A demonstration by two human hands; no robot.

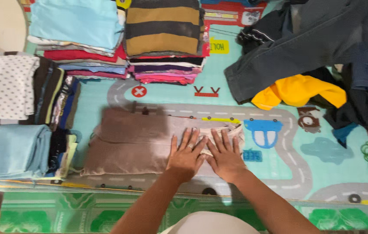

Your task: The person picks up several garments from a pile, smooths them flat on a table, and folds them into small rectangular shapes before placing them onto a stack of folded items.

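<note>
A brown-grey garment [132, 141] lies flat and partly folded on a play mat [322, 147] printed with roads and cars. My left hand [187, 154] presses flat on the garment's right part, fingers spread, a ring on one finger. My right hand [224, 155] lies flat beside it, touching it, on the garment's right end near its pale waistband. Neither hand grips anything.
Folded clothes stand in stacks: light blue on top [77, 21], striped brown and black [164, 26], dotted white [4, 86], and light blue [12, 149] at the left. A loose heap of dark clothes [314, 39] with a yellow piece [298, 91] lies at the upper right.
</note>
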